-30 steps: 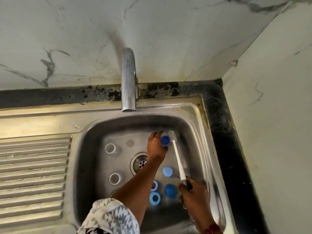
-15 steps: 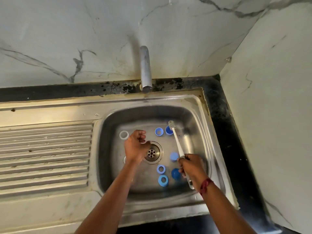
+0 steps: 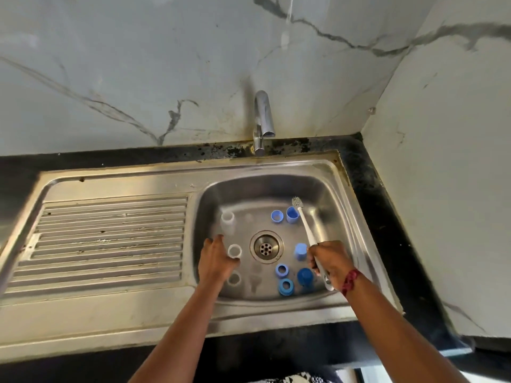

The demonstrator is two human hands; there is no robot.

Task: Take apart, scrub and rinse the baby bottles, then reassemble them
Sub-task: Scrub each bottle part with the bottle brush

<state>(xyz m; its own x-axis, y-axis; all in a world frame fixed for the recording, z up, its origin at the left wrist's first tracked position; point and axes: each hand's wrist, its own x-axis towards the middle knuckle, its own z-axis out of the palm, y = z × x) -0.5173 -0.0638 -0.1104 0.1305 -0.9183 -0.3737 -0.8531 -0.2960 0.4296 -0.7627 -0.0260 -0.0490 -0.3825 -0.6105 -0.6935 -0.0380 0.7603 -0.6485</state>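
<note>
- left hand (image 3: pixel 218 261): low in the sink bowl, left of the drain (image 3: pixel 266 246). Its thumb side lies against the middle clear bottle (image 3: pixel 234 250) and its fingers point to the upper left. Whether they close on the bottle cannot be told.
- right hand (image 3: pixel 329 262): right of the drain, clamped round the lower handle of the white brush (image 3: pixel 305 226), with a red thread (image 3: pixel 349 281) at the wrist. The two hands are well apart, with the drain between them.
- Brush lie: slants up and left, its bristle head just beside the blue cup (image 3: pixel 292 214) near the bowl's far wall.
- Bottles: upper clear bottle (image 3: pixel 227 221) and lower clear bottle (image 3: pixel 234 279) stand above and below the middle one, in a column near the bowl's left wall.
- Blue parts, right half of the bowl:
  - pale ring (image 3: pixel 277 217), touching the blue cup
  - pale cap (image 3: pixel 300 251), just left of the right hand
  - small ring (image 3: pixel 281 270), large ring (image 3: pixel 286 286) and dark cap (image 3: pixel 305 277), clustered near the bowl's near wall
- Open room: bare steel shows around the drain and along the right wall behind the brush.
- Edges:
  - ribbed drainboard (image 3: pixel 110 239), at the left of the frame
  - tap (image 3: pixel 264 117), above the bowl's far rim
  - black counter (image 3: pixel 367 189), bordering the sink (image 3: pixel 276 168) at the back and right
  - marble wall (image 3: pixel 138 64), above the counter
</note>
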